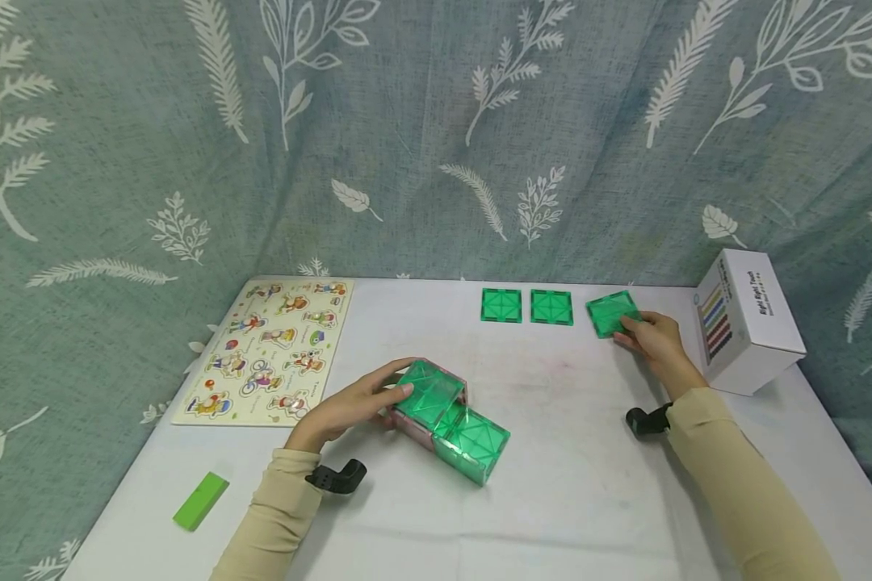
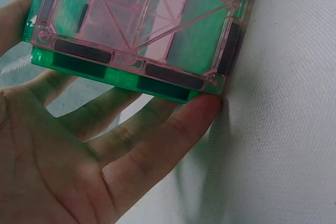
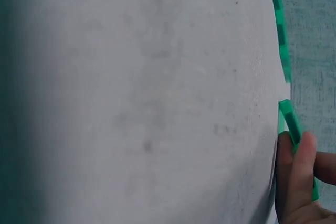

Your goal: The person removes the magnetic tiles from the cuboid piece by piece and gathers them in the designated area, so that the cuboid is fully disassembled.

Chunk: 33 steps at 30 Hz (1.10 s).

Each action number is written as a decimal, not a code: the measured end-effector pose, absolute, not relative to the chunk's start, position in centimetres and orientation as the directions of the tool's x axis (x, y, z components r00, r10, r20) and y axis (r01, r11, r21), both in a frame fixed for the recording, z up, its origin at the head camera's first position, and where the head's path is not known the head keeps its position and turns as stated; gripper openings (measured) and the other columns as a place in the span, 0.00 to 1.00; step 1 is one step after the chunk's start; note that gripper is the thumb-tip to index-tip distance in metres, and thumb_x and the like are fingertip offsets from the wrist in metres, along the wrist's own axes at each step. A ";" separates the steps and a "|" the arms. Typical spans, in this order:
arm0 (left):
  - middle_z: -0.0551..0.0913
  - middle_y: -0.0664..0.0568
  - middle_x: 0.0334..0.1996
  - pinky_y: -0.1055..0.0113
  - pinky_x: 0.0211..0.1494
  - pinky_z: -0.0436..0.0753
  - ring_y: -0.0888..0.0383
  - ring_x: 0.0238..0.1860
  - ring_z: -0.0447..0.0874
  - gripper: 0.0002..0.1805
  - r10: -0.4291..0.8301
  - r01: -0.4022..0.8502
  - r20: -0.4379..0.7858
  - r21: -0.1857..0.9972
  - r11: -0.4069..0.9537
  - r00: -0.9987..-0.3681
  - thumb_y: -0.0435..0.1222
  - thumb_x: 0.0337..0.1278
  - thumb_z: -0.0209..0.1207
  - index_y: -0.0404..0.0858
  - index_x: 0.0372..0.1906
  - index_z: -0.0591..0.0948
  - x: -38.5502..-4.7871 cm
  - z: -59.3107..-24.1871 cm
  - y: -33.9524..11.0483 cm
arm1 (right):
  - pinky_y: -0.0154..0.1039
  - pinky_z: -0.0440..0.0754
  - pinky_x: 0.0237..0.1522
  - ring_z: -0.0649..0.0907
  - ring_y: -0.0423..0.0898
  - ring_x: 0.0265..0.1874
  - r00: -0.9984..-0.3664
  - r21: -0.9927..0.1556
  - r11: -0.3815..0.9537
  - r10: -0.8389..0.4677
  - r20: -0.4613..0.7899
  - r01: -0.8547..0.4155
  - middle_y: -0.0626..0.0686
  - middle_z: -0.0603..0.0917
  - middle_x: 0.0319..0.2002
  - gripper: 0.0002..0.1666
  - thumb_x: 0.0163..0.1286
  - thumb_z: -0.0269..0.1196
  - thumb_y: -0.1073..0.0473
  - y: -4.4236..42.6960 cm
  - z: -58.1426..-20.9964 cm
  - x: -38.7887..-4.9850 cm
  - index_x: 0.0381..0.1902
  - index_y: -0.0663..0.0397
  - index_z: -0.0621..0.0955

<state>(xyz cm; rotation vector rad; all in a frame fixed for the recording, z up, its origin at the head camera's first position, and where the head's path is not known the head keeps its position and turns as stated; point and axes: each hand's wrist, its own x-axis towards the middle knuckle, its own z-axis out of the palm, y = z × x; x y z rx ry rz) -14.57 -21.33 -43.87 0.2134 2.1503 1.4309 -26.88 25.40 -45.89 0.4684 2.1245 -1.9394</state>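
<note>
Tile structure (image 1: 446, 424), made of clear green and pink panels, sits on the white table (image 1: 552, 492) between the person's arms, running slantwise with one green end toward the person. Nearest of all, at the left, a plain green block (image 1: 200, 501) lies flat and alone, beside the left beige sleeve (image 1: 269, 516); the right beige sleeve (image 1: 752, 492) reaches in from the other side. Each wrist bears a small black device, the left one (image 1: 337, 477) and the right one (image 1: 648, 421). The left hand (image 1: 345, 411) grips the farther end of the structure, one digit resting on its green top and others along its edges; the left wrist view shows a pink panel with dark strips along its borders, green panels behind it. Beyond that hand lies a cream picture board (image 1: 269, 355) with small colourful figures. The right hand (image 1: 657, 343) pinches a green square tile (image 1: 609, 312), tilted, between thumb and fingers, just beside a white box (image 1: 752, 323) with coloured bars on its side. Near the far edge lie two more square tiles, the left tile (image 1: 501, 306) and the right tile (image 1: 551, 307), close but apart. Behind everything hangs a blue-green curtain (image 1: 421, 145) patterned with white leaves.
</note>
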 end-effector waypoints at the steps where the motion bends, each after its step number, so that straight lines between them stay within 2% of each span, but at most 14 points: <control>1: 0.74 0.37 0.60 0.59 0.43 0.81 0.55 0.38 0.78 0.35 0.416 -0.162 -0.350 0.891 0.424 -0.839 0.50 0.75 0.52 0.52 0.80 0.55 -14.6 -43.9 -21.3 | 0.24 0.84 0.40 0.83 0.28 0.26 -0.924 -0.920 0.100 0.092 -0.371 0.379 0.46 0.78 0.38 0.38 0.78 0.53 0.57 25.4 -45.9 -26.9 0.77 0.70 0.54; 4: 0.74 0.37 0.61 0.59 0.44 0.81 0.55 0.39 0.78 0.34 0.411 -0.164 -0.355 0.887 0.431 -0.840 0.51 0.74 0.52 0.52 0.79 0.56 -14.6 -43.9 -21.3 | 0.25 0.85 0.36 0.84 0.28 0.22 -0.925 -0.913 0.159 0.130 -0.358 0.376 0.40 0.81 0.27 0.37 0.78 0.54 0.55 25.3 -46.0 -26.9 0.75 0.71 0.59; 6: 0.74 0.37 0.61 0.59 0.44 0.81 0.54 0.38 0.78 0.34 0.410 -0.161 -0.354 0.886 0.434 -0.840 0.51 0.74 0.52 0.52 0.79 0.56 -14.6 -43.9 -21.3 | 0.25 0.85 0.35 0.84 0.28 0.21 -0.924 -0.905 0.199 0.149 -0.352 0.377 0.38 0.81 0.23 0.36 0.78 0.54 0.54 25.3 -46.1 -27.0 0.74 0.71 0.60; 18: 0.75 0.37 0.58 0.59 0.43 0.81 0.53 0.37 0.80 0.35 0.410 -0.153 -0.355 0.880 0.450 -0.840 0.52 0.75 0.51 0.52 0.79 0.56 -14.7 -43.9 -21.3 | 0.26 0.85 0.33 0.84 0.28 0.19 -0.913 -0.884 0.248 0.211 -0.349 0.396 0.36 0.81 0.18 0.35 0.77 0.57 0.51 25.1 -46.9 -27.6 0.70 0.73 0.66; 27: 0.77 0.40 0.54 0.58 0.44 0.81 0.52 0.36 0.81 0.33 0.394 -0.175 -0.370 0.876 0.449 -0.841 0.53 0.74 0.51 0.58 0.78 0.57 -14.7 -44.0 -21.3 | 0.27 0.85 0.29 0.83 0.29 0.16 -0.908 -0.880 0.279 0.285 -0.307 0.385 0.37 0.79 0.18 0.36 0.74 0.60 0.52 24.7 -46.8 -27.9 0.70 0.69 0.65; 33: 0.76 0.39 0.58 0.58 0.45 0.82 0.53 0.38 0.81 0.33 0.390 -0.184 -0.376 0.875 0.448 -0.840 0.53 0.74 0.51 0.58 0.78 0.57 -14.7 -43.9 -21.2 | 0.28 0.83 0.23 0.80 0.29 0.12 -0.908 -0.859 0.356 0.334 -0.252 0.369 0.36 0.77 0.15 0.32 0.72 0.62 0.51 24.7 -47.3 -28.2 0.64 0.70 0.71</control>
